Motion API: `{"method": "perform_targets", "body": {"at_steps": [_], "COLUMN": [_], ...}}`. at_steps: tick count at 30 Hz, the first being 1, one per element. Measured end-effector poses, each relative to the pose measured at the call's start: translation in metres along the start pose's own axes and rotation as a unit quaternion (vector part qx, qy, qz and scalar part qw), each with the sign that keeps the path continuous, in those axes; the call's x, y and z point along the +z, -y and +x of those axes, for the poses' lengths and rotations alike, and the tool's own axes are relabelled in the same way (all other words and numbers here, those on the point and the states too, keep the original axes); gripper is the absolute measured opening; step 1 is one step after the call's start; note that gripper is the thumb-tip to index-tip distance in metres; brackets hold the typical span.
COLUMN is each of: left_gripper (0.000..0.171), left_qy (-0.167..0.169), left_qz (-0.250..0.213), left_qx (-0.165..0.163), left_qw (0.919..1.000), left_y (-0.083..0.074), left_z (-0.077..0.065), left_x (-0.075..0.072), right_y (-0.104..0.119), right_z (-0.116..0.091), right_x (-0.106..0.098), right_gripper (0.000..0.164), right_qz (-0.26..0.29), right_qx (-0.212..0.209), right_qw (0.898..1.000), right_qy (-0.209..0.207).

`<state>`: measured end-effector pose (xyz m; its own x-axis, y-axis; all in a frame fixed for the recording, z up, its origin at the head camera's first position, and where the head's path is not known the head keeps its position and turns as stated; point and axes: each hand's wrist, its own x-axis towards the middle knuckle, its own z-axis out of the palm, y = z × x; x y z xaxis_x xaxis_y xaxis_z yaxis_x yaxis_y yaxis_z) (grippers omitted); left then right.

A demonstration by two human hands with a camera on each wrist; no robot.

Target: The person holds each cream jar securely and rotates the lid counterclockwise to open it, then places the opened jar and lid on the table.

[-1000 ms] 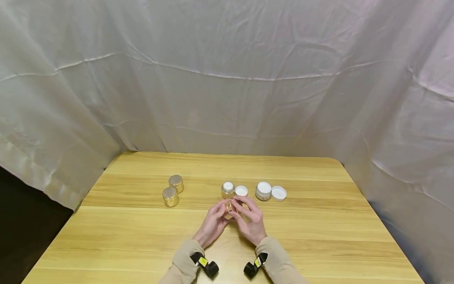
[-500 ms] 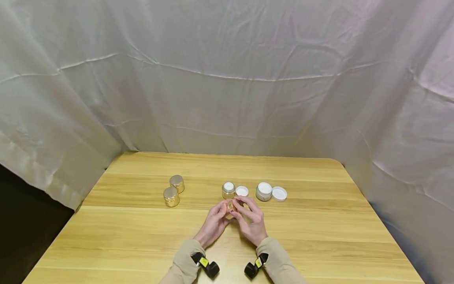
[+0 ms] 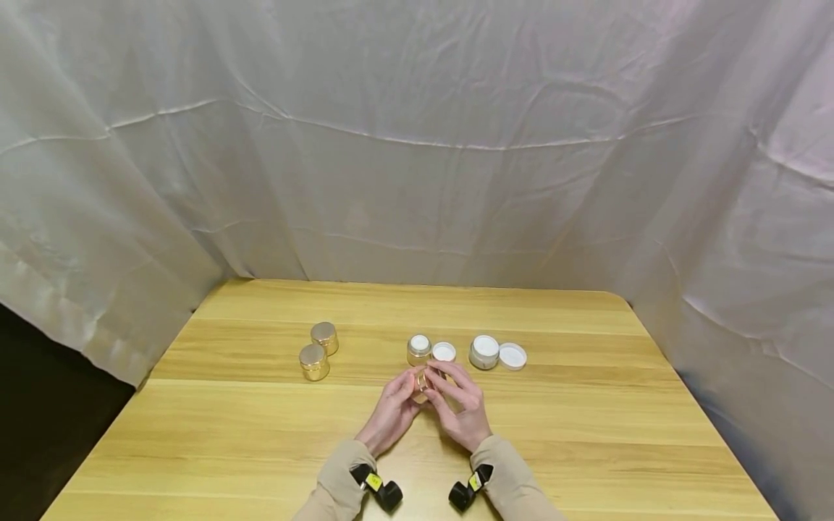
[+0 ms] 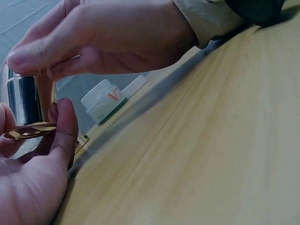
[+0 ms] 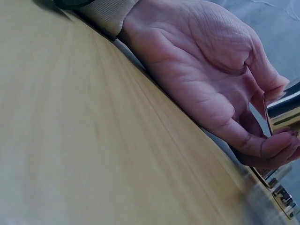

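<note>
Both hands are raised over the middle of the table, meeting at a small shiny gold jar (image 3: 423, 381) turned on its side. Its left end is gripped by the left hand (image 3: 391, 407), thumb on top and fingers below in the right wrist view. The right hand (image 3: 464, 409) pinches the other end between thumb and fingertips. In the left wrist view the jar's mirrored wall (image 4: 28, 98) and gold rim show between the two hands. Just beyond the fingers stands an open gold-based jar (image 3: 419, 349) with a white top, a white-faced lid (image 3: 444, 352) lying beside it.
Two closed gold jars (image 3: 315, 362) stand together at the left. To the right, an open white jar (image 3: 484, 352) with orange lettering sits beside its lid (image 3: 512, 356). A grey curtain (image 3: 417, 181) hangs behind the wooden table (image 3: 586, 420).
</note>
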<state>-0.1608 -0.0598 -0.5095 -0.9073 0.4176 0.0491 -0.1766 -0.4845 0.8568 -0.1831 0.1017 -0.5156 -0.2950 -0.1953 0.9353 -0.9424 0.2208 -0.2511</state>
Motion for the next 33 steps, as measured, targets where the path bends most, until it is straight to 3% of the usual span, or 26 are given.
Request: {"method": "perform_targets", "body": {"at_steps": [7,15,23,33], "left_gripper": [0.042,0.026,0.025,0.024], "left_qy": [-0.004,0.000,0.002,-0.006], "left_qz": [-0.018,-0.031,-0.025,-0.022], "left_qx": [0.004,0.002,0.005,0.004], "left_qw": [0.9998,0.9995,0.9997,0.9997], "left_y": [0.0000,-0.0019,-0.0031,-0.0032], "left_z": [-0.0019,-0.0029,-0.0035,-0.0034], "left_x": [0.0005,0.0002,0.0003,0.0009], "right_y": [0.0063,0.0079,0.0054,0.0009], "right_z": [0.0025,0.0018,0.0022,0.0003], "right_x": [-0.0002,-0.0011,0.0001,0.0024], "right_gripper": [0.036,0.032,0.040,0.030], "right_qz": [-0.043,-0.066,-0.061,-0.016], "right_qx": [0.055,0.082,0.068,0.054], "right_qw": [0.997,0.994,0.995,0.997], "right_qy": [-0.034,-0.043,-0.051,-0.053]}}
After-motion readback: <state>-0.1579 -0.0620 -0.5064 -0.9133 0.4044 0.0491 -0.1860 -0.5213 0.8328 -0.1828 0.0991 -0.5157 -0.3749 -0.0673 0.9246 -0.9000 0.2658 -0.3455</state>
